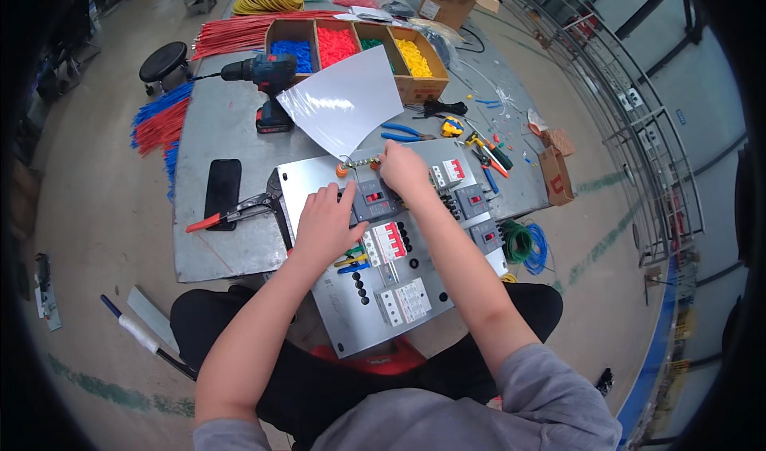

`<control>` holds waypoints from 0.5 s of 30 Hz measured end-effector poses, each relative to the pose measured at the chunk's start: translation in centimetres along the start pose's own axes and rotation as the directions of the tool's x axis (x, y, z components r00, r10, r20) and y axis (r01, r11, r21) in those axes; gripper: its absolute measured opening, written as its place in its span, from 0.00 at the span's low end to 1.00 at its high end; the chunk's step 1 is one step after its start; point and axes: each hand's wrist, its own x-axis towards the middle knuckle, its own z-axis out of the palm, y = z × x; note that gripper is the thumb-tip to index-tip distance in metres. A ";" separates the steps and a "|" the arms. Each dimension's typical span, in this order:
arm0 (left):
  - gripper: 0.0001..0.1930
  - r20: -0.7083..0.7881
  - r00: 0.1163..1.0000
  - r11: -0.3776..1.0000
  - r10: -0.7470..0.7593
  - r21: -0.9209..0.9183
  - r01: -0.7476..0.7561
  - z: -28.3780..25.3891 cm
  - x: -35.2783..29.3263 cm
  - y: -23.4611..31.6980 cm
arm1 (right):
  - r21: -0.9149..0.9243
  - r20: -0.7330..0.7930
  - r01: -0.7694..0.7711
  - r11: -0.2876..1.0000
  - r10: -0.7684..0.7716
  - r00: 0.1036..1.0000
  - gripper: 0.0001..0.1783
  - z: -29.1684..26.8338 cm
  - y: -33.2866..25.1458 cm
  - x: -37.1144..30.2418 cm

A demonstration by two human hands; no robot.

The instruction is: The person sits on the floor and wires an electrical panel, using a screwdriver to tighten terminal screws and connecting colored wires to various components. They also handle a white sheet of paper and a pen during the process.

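A grey metal mounting plate (335, 315) overhangs the table's near edge, above my lap. My left hand (319, 226) rests on it with fingers apart, beside a dark moulded-case circuit breaker (373, 199). At that breaker's far side, my right hand (404, 170) has its fingers pinched together at the end of a short metal strip (361, 164) with orange insulators; what they grip is hidden. Nearer me sit a red-toggled miniature breaker (390, 242) and a white module (404, 302). Two more dark breakers (472, 200) line the right side, below another red-toggled breaker (452, 170).
Left of the plate lie a black phone (224, 188) and red-handled crimping pliers (239, 211). Beyond it are a cordless drill (270, 74), a white sheet (343, 100), a divided cardboard box (423, 92) of coloured caps, blue-handled pliers (405, 133) and a tape measure (452, 127).
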 end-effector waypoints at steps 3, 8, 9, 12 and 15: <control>0.42 0.054 0.998 1.000 -0.023 0.010 0.022 -0.4 0.9 0.3 | -0.007 0.031 -0.039 0.999 0.040 0.999 0.15 -0.3 -0.3 -0.2; 0.43 0.100 0.995 1.000 -0.031 0.010 0.030 -0.7 1.6 0.5 | -0.080 0.192 -0.128 0.989 0.141 0.971 0.21 -4.9 3.3 1.8; 0.43 0.101 0.994 1.000 -0.030 0.007 0.029 -0.7 1.6 0.5 | -0.057 0.162 -0.103 0.993 0.111 0.981 0.19 -5.6 4.2 1.9; 0.43 0.098 0.995 1.000 -0.024 0.001 0.024 -0.8 1.2 0.1 | -0.118 0.089 0.122 0.985 -0.112 0.990 0.12 -6.0 4.8 1.8; 0.41 0.091 0.996 1.000 0.025 -0.005 -0.025 -0.8 1.6 0.5 | -0.122 0.074 0.309 0.943 -0.302 0.950 0.10 -4.9 5.7 2.4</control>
